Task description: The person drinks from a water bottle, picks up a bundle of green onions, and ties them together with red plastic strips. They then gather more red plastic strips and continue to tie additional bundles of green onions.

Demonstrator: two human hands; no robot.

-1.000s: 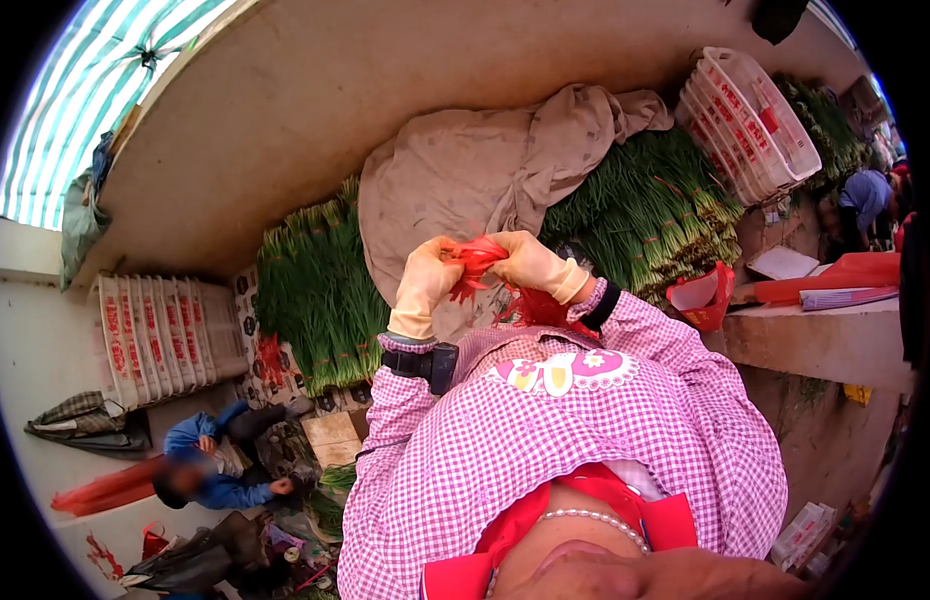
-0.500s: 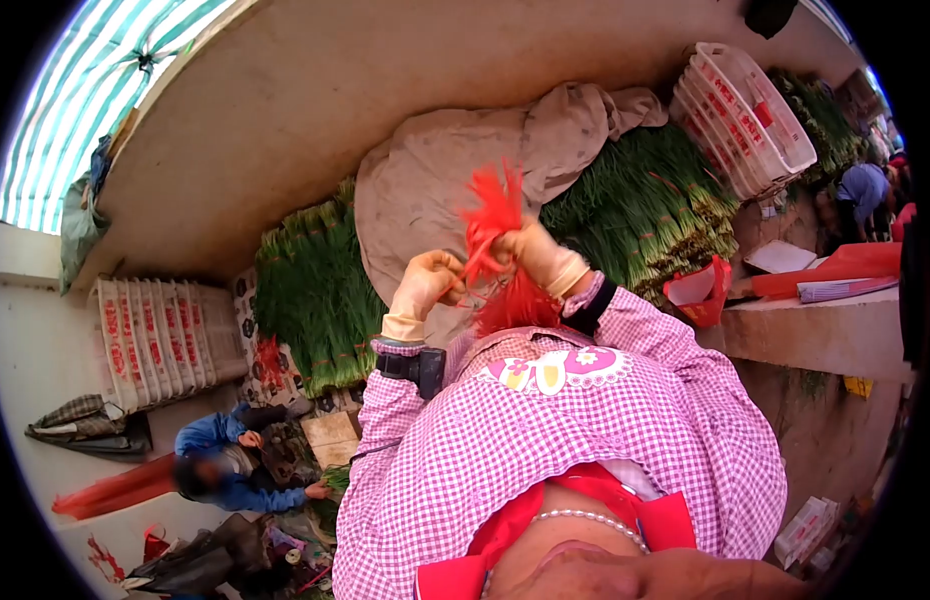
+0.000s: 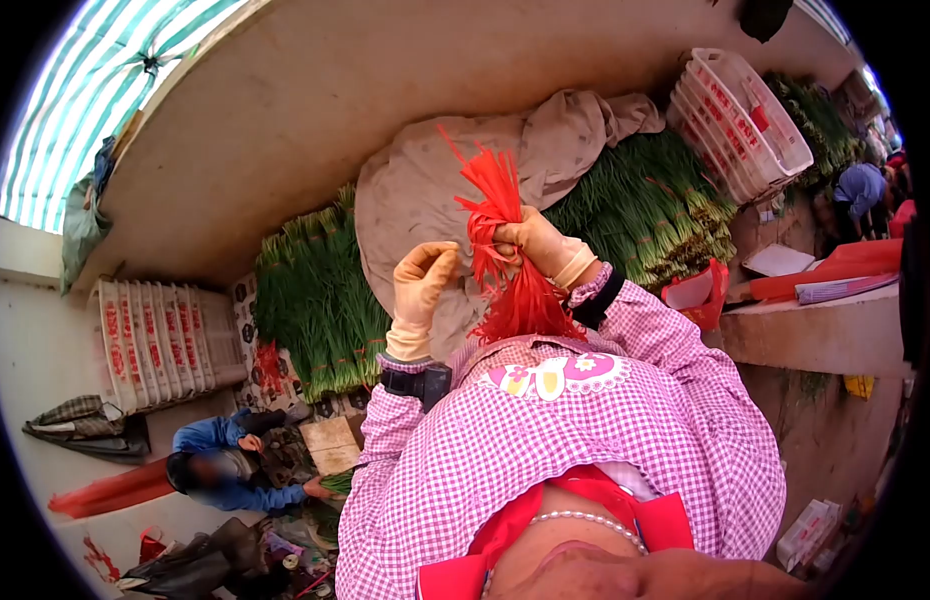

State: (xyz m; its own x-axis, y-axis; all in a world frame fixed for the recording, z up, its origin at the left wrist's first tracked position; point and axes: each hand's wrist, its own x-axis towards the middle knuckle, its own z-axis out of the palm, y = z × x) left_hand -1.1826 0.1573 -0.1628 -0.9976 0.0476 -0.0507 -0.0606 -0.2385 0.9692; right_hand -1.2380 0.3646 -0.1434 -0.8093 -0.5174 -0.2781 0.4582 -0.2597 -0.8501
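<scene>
My right hand (image 3: 542, 246), in a pale rubber glove, is closed round the middle of a bundle of red plastic strips (image 3: 525, 305). Loose ends fan out above the fist, and the lower strips hang against my checked apron (image 3: 545, 440). To the left of the bundle, my left hand (image 3: 421, 290) wears the same kind of glove. Its fingers are bent together in a pinch, apart from the bundle; anything between the fingertips is too small to make out.
Bundled green stalks (image 3: 320, 300) lie on the left, with more stalks (image 3: 645, 205) right of a beige cloth (image 3: 435, 180). White crates (image 3: 165, 340) stand at the left, another crate (image 3: 735, 125) at upper right. A person in blue (image 3: 225, 465) works at lower left. A ledge (image 3: 815, 330) juts in at right.
My left hand has moved slightly left and its fingers point higher. The right hand keeps its grip on the red strips, whose upper ends now stand taller and lean left.
</scene>
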